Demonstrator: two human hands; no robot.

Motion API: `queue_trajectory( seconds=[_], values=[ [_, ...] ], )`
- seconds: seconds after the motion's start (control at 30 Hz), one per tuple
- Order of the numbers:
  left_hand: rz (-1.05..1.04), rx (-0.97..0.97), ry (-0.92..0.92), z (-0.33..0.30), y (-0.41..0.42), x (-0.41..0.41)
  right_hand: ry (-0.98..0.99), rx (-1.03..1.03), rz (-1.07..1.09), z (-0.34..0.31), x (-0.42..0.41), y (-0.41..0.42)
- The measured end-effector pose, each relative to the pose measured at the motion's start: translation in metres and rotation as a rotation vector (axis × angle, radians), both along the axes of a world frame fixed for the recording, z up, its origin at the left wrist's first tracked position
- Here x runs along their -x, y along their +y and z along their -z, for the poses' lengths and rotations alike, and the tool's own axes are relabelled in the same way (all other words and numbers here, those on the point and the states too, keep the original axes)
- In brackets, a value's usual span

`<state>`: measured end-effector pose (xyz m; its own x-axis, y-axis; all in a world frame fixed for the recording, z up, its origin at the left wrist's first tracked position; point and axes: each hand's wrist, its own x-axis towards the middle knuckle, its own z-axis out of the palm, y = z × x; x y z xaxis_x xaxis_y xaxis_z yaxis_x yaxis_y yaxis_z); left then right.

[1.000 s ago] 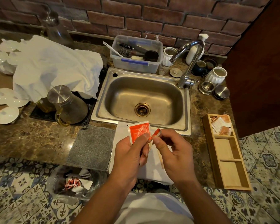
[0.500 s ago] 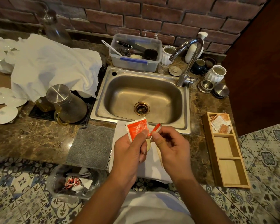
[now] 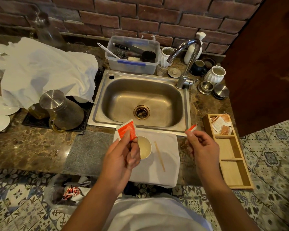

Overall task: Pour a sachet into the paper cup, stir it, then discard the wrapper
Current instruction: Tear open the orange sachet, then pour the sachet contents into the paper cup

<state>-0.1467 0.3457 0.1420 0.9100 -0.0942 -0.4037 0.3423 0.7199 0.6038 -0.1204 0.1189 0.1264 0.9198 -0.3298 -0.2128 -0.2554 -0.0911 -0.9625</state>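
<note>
Marble-patterned stone made up the desk (image 3: 32, 147), with the steel sink (image 3: 140, 104) set into it. A white towel (image 3: 165, 155) lay in front, likely to catch spills, and carried the paper cup (image 3: 144, 147) and a wooden stirrer (image 3: 159, 156) just beside it, ready for stirring. The left hand (image 3: 122, 157) pinched the orange sachet (image 3: 127, 130) upright above the cup's near rim, probably so nothing spilled before pouring. The right hand (image 3: 202, 145), held well apart, pinched the torn-off strip (image 3: 191, 127), which suggested the sachet was open.
</note>
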Motion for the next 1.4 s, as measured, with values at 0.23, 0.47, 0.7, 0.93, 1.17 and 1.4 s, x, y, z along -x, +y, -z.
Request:
queue_trajectory(
  seconds=[0.23, 0.47, 0.7, 0.93, 1.17, 1.4],
  values=[
    [0.042, 0.026, 0.046, 0.007, -0.006, 0.003, 0.112, 0.006, 0.035, 0.039, 0.016, -0.042],
    [0.079, -0.025, 0.043, 0.010, -0.013, -0.001, 0.332, -0.101, 0.194, 0.090, 0.017, -0.064],
    [0.105, -0.027, 0.038, 0.016, -0.021, -0.006, 0.555, 0.093, 0.242, 0.142, 0.023, -0.085],
    [0.104, -0.044, 0.056, 0.022, -0.027, -0.006, 0.607, 0.226, 0.209, 0.162, 0.025, -0.098],
    [0.128, -0.071, 0.053, 0.022, -0.031, -0.005, 0.634, 0.251, 0.180, 0.165, 0.028, -0.102],
    [0.170, -0.072, 0.032, 0.025, -0.034, -0.003, 0.637, 0.286, 0.221, 0.167, 0.030, -0.101]
  ],
)
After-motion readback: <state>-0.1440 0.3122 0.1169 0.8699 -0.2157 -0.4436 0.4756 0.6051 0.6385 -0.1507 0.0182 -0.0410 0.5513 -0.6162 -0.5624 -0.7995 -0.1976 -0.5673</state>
